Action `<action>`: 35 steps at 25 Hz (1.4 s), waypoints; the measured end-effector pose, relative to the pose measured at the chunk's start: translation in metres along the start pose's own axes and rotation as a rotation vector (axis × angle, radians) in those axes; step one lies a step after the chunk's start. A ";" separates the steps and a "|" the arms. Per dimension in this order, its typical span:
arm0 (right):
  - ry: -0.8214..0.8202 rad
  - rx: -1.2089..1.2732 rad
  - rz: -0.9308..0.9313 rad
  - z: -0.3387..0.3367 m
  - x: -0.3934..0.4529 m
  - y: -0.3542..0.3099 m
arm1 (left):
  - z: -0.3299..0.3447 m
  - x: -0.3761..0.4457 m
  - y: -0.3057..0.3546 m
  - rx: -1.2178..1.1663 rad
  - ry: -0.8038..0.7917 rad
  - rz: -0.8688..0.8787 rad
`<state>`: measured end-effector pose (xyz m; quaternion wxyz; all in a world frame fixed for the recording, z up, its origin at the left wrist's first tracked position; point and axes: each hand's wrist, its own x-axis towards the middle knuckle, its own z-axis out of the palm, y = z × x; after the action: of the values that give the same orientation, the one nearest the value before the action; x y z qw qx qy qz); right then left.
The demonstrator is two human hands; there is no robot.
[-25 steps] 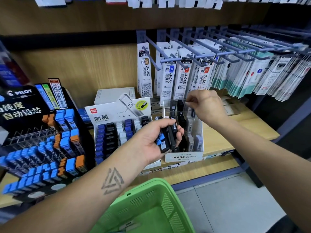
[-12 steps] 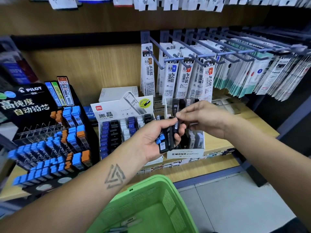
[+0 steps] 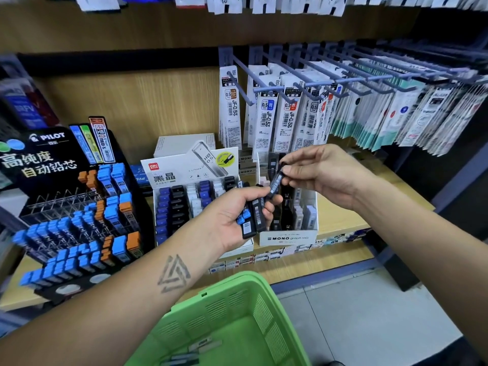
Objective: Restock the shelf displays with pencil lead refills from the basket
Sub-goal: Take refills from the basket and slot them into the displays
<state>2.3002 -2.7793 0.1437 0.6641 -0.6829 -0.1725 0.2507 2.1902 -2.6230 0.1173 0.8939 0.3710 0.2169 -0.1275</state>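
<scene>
The right hand (image 3: pixel 320 178) pinches one dark refill case (image 3: pixel 276 184) at its upper end, its long axis slanting down-left toward the left hand (image 3: pixel 237 215), which grips a small bundle of cases (image 3: pixel 252 216). The white display box (image 3: pixel 289 237) sits just behind and below (centre of frame), open-topped, nearer the right hand.

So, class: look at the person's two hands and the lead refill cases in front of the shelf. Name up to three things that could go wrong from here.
1. The left hand grips a bunch of cases while the right hand pinches one black case out; the rest might slip and drop.
2. That case could land in the wrong display: the MONO box and the Deli box stand side by side.
3. Reaching in may knock the cases standing in the MONO box.
</scene>
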 end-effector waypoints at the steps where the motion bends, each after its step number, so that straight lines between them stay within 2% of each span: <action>1: -0.019 -0.009 -0.040 -0.003 0.000 -0.001 | 0.000 0.000 0.000 -0.005 0.006 0.007; 5: -0.099 -0.146 -0.160 -0.014 -0.002 -0.005 | -0.002 0.005 0.003 0.029 0.061 0.065; 11: -0.137 -0.172 -0.121 -0.016 0.000 -0.001 | -0.003 0.008 0.001 0.148 0.212 0.229; 15: -0.141 -0.117 -0.129 -0.011 0.002 0.000 | -0.004 0.007 0.002 0.122 0.209 0.231; 17: -0.083 -0.146 -0.151 -0.009 0.004 -0.001 | -0.002 0.007 0.001 0.112 0.196 0.217; 20: 0.137 -0.230 -0.222 -0.021 0.010 -0.011 | 0.002 0.006 0.002 0.062 0.161 0.177; 24: 0.409 -0.599 -0.336 -0.037 0.020 -0.014 | 0.003 0.010 0.000 0.023 0.141 0.124; 26: 0.418 -0.862 -0.397 -0.040 0.025 -0.006 | 0.004 0.012 -0.004 0.016 0.144 0.110; 28: 0.411 -1.014 -0.449 -0.044 0.031 0.002 | 0.005 0.013 -0.006 0.002 0.141 0.101; 35: 0.340 -1.233 -0.533 -0.050 0.047 0.023 | 0.007 0.016 -0.006 -0.038 0.130 0.069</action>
<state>2.3645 -2.7952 0.1154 0.2115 -0.8997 -0.3391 -0.1753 2.2039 -2.6339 0.1103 0.8886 0.3689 0.2638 -0.0680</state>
